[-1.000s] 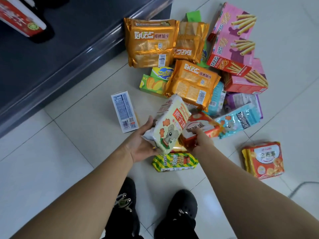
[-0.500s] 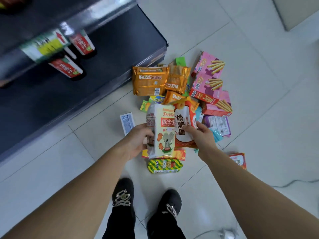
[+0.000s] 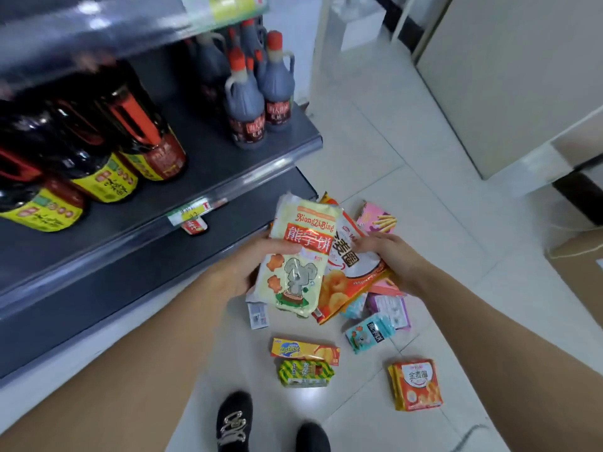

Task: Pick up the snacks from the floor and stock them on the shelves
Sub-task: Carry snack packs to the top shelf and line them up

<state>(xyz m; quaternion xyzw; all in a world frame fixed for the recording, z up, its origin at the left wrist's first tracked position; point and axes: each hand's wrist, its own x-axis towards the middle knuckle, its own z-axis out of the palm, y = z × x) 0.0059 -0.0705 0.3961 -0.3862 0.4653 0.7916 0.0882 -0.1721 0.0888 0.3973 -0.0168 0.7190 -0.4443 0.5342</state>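
Grey shelving (image 3: 208, 164) at left carries dark sauce bottles (image 3: 248, 106); the tiled floor (image 3: 408, 141) lies to the right. Held above the floor beside the lower shelf edge, the pale yellow biscuit pack (image 3: 298, 259) is grasped at its left edge by the left hand (image 3: 248, 265), and the orange-red snack pack (image 3: 352, 275), partly behind it, is grasped at its right edge by the right hand (image 3: 388, 256). Nearer, on the floor and apart from both hands, lie an orange pack (image 3: 416, 384), a teal pack (image 3: 370, 336), a yellow box (image 3: 305, 350) and a green-striped pack (image 3: 306, 373).
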